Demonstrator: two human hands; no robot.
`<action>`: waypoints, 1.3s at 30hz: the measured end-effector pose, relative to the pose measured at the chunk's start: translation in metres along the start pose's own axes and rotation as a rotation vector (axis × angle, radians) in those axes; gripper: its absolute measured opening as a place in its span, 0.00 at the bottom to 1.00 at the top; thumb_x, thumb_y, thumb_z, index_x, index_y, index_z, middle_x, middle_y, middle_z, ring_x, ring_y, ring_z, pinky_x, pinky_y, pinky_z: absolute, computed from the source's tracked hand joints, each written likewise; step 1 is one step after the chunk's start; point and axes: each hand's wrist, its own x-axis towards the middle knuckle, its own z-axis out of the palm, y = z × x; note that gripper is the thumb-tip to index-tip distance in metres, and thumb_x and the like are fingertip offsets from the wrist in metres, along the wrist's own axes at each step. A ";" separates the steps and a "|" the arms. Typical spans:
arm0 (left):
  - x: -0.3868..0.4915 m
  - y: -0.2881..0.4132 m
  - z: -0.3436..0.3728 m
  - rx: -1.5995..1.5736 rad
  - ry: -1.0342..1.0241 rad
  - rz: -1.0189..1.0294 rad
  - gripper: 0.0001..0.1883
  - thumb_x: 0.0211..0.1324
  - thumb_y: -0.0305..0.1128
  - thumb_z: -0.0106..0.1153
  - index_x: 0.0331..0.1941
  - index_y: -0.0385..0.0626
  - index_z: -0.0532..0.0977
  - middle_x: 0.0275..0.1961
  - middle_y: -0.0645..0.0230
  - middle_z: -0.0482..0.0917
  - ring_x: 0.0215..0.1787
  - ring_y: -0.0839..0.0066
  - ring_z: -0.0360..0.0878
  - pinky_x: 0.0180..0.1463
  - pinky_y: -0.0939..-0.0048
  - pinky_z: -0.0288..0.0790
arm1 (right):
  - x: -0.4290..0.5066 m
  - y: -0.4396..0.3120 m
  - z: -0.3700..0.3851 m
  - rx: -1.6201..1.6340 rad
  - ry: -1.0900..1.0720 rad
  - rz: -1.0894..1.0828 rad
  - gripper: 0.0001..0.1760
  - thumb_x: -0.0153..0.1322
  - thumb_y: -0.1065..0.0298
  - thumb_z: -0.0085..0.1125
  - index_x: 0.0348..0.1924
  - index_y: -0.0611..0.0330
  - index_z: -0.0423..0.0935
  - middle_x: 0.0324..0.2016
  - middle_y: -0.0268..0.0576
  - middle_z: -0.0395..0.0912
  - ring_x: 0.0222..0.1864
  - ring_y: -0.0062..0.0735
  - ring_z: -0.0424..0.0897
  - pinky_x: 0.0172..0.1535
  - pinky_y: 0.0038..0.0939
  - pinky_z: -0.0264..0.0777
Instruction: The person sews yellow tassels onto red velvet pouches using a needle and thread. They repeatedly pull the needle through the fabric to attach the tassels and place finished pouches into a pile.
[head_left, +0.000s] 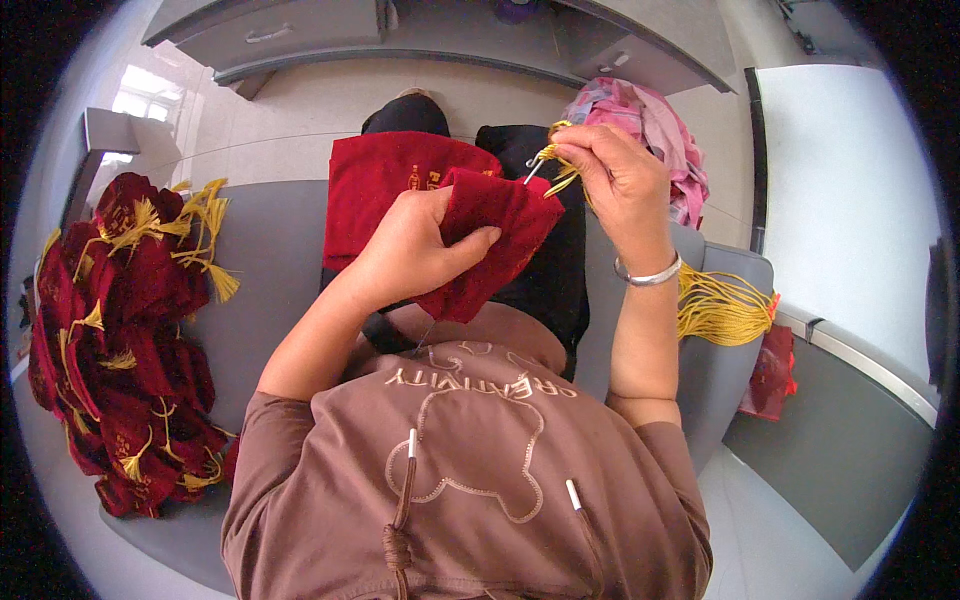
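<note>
My left hand (409, 244) grips a dark red velvety cloth piece (506, 217), its thumb pressed on the near face. From the cloth's upper right corner a thin metal hook (533, 171) sticks out. Just above it, my right hand (619, 169) pinches a yellow cord (564, 180) between thumb and fingertips, close to the hook tip. Whether the cord is looped over the hook is too small to tell. Another red cloth piece (367, 199) with gold lettering lies flat across my lap, partly covered by the held one.
To my left on the grey seat (262, 217) is a heap of red pouches (142, 300) with yellow tassels. A bundle of yellow cords (720, 306) lies by my right arm, near a red packet (769, 375). Ahead are a pink bag (637, 112) and a desk with drawers (300, 37).
</note>
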 end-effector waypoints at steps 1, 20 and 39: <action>0.000 0.001 0.001 0.006 0.000 0.000 0.12 0.54 0.30 0.61 0.41 0.36 0.77 0.31 0.60 0.84 0.32 0.77 0.82 0.38 0.71 0.74 | 0.000 0.002 -0.001 -0.034 0.015 -0.017 0.06 0.65 0.75 0.62 0.35 0.64 0.80 0.30 0.41 0.81 0.32 0.25 0.80 0.36 0.22 0.72; 0.034 0.018 -0.015 -0.505 0.330 -0.067 0.15 0.57 0.28 0.62 0.47 0.36 0.74 0.44 0.67 0.82 0.44 0.80 0.78 0.50 0.74 0.73 | -0.061 -0.063 0.038 0.360 -0.208 0.323 0.10 0.70 0.65 0.59 0.27 0.62 0.78 0.20 0.42 0.77 0.18 0.33 0.77 0.23 0.29 0.69; 0.059 0.010 -0.023 -0.613 0.517 0.046 0.12 0.57 0.25 0.59 0.45 0.37 0.74 0.42 0.67 0.82 0.41 0.80 0.79 0.47 0.75 0.73 | -0.086 -0.042 0.051 -0.028 -0.042 0.151 0.03 0.68 0.75 0.59 0.35 0.63 0.79 0.14 0.41 0.75 0.16 0.28 0.78 0.20 0.26 0.69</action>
